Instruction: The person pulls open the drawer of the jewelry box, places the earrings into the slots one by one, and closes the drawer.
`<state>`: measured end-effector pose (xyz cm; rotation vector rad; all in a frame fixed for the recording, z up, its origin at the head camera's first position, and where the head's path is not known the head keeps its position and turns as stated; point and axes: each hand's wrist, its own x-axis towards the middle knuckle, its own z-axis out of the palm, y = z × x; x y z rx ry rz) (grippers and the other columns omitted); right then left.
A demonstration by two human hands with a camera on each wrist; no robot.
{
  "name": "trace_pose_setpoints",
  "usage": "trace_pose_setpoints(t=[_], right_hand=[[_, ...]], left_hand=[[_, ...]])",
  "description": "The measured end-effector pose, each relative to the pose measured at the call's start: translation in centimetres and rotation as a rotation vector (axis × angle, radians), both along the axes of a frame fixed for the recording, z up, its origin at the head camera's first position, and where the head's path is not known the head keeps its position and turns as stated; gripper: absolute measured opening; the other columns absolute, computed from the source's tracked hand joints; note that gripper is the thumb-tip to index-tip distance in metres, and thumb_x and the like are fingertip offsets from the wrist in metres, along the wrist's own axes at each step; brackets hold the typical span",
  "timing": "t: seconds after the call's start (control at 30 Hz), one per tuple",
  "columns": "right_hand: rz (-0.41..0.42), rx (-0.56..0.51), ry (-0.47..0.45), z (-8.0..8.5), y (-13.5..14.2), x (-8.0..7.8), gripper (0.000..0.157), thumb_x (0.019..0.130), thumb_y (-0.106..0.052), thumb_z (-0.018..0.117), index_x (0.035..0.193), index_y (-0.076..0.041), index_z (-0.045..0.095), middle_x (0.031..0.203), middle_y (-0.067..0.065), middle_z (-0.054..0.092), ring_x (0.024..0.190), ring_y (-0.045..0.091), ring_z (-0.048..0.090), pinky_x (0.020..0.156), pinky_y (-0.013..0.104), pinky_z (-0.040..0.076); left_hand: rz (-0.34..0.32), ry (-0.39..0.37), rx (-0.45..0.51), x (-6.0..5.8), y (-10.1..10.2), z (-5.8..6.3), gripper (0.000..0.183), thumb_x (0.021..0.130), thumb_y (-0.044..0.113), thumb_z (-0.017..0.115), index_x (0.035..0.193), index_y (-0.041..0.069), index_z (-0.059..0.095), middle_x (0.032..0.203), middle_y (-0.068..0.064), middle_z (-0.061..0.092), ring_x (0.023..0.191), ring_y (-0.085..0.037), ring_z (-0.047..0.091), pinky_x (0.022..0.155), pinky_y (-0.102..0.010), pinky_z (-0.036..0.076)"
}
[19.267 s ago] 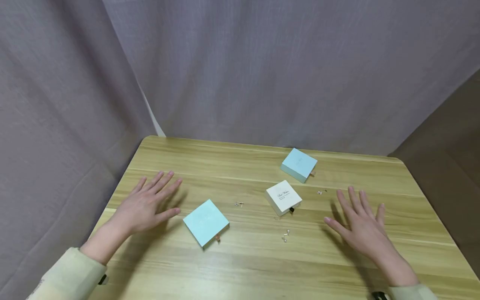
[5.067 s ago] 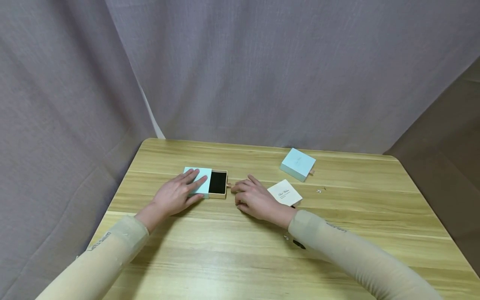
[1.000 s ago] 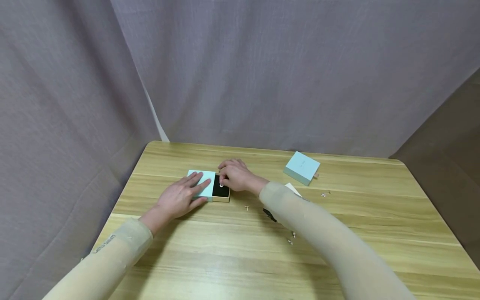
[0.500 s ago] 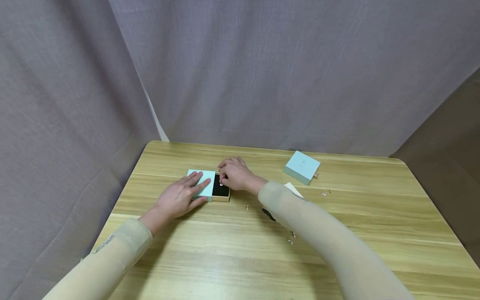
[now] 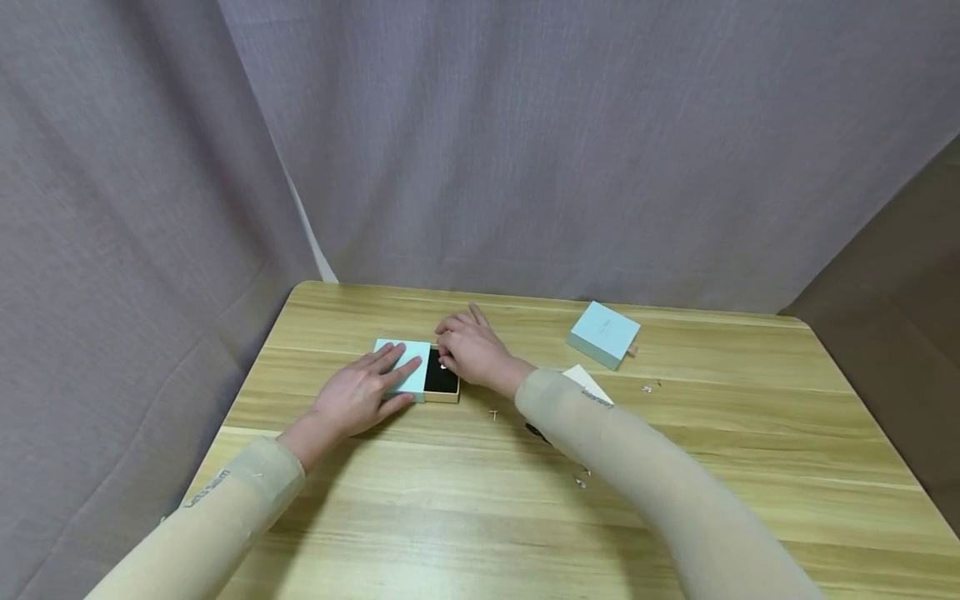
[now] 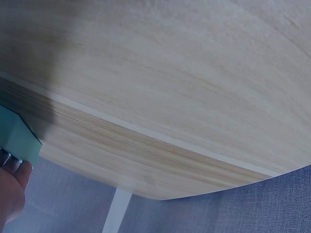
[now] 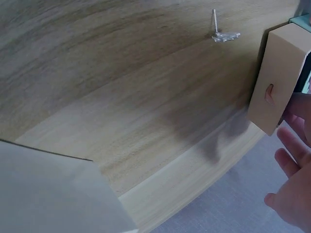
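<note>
Beside the right sleeve (image 5: 622,450), nearest me in the head view, I see small silvery studs (image 5: 580,481) on the wooden table (image 5: 420,517). Past them lies a lone T-shaped stud (image 5: 493,414). Farther on, the left hand (image 5: 360,390) rests, fingers spread, on the pale blue box (image 5: 412,384), its drawer (image 5: 442,398) partly out. Inside, a tiny pale stud (image 5: 443,367) sits at the curled fingertips of the right hand (image 5: 476,357); I can't tell whether they pinch or merely touch it. Rightward is a half-hidden white box (image 5: 587,381); beyond, a second blue box (image 5: 603,335), then the grey curtain (image 5: 525,150).
</note>
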<state>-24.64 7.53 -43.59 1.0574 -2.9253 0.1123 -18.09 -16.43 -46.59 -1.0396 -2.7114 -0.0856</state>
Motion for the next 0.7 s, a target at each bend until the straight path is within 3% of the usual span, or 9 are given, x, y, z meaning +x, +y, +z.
trace_pose_setpoints(t=[0.43,0.7], right_hand=[[0.028,-0.005,0.081,-0.8,0.4,0.0,0.013,0.100,-0.022,0.079,0.088,-0.018,0.077,0.138,0.003,0.069,0.137,0.026,0.056,0.129,0.066,0.021],[0.029,-0.057,0.049,-0.2,1.3,0.2,0.012,0.101,-0.024,0.078,0.090,-0.017,0.076,0.138,0.004,0.068,0.138,0.026,0.055,0.131,0.064,0.016]], left_hand=[[-0.011,0.014,0.024,-0.1,0.1,-0.5,0.065,0.104,0.045,0.069,0.157,0.011,0.056,0.158,-0.026,0.051,0.144,-0.042,0.054,0.122,-0.050,0.042],[-0.010,0.008,0.026,-0.1,0.3,-0.5,0.065,0.104,0.045,0.069,0.157,0.011,0.055,0.159,-0.026,0.051,0.144,-0.042,0.054,0.123,-0.051,0.042]])
